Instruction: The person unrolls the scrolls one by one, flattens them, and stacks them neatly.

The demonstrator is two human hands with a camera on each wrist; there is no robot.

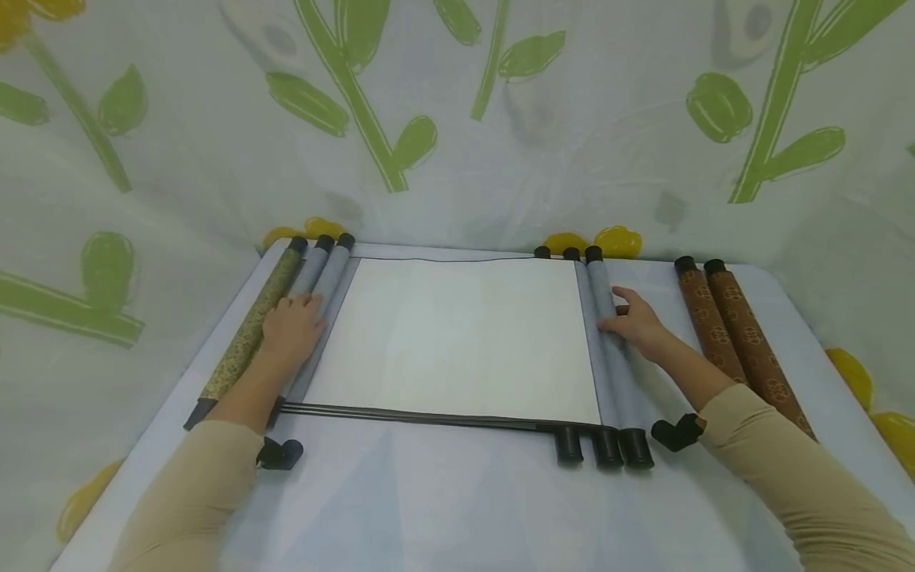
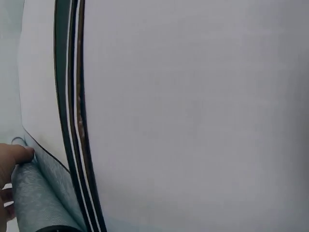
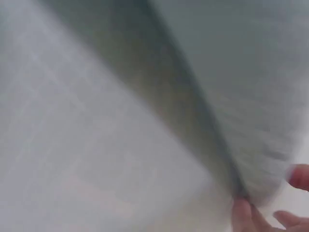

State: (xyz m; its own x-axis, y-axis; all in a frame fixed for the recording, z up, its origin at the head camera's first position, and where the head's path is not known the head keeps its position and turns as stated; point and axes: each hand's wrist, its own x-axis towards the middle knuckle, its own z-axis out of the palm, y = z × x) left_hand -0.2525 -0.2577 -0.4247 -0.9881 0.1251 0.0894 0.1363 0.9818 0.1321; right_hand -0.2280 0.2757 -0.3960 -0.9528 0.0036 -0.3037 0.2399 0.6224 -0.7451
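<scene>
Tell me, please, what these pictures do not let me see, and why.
Head view: the near ends of the brown rolls, covered by the right sleeve.
Left wrist view: most of the left hand, cut off by the left edge.
Right wrist view: any fine pattern on the grey material, lost in blur.

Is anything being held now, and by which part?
The left hand holds the inner left roller around its middle. The right hand rests its thumb on the right grey roller, fingers spread, with no clear grip.

Head view angled down, wrist views closer, sharing fingers (image 2: 19,153)
</scene>
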